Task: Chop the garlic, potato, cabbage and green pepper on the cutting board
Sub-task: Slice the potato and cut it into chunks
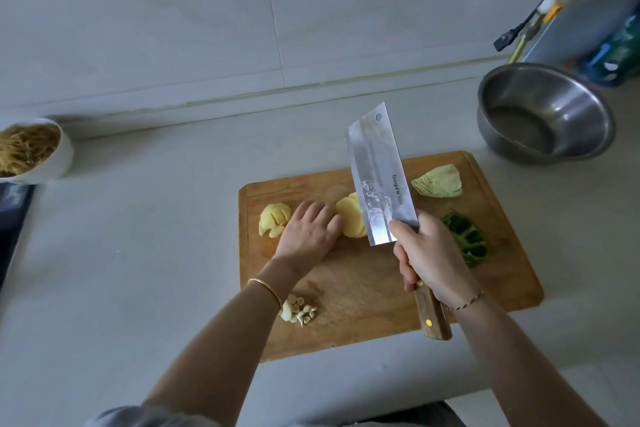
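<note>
A wooden cutting board (363,288) was laid on a pale counter (138,218). A cleaver (377,170) was gripped by the right hand (429,253), whose fingers were wrapped round the top of its wooden handle, and the blade was held raised and tilted over the sliced potato (349,218) at the board's middle. A short dark word was printed on the blade, but it was too blurred to be read.

The left hand (308,232) was laid palm down on the board with its fingers loosely bent. Nothing was enclosed by it, and its thumb side was pressed against the slices. A second potato piece (272,224) was seen just beside its fingers.

Chopped garlic (299,312) was heaped near the board's front left corner, a cabbage wedge (438,182) at the far right, and a green pepper (465,239) behind the right hand.

A steel bowl (588,104) was placed beyond the board, and a white bowl (62,156) of shredded strands at the far left.
</note>
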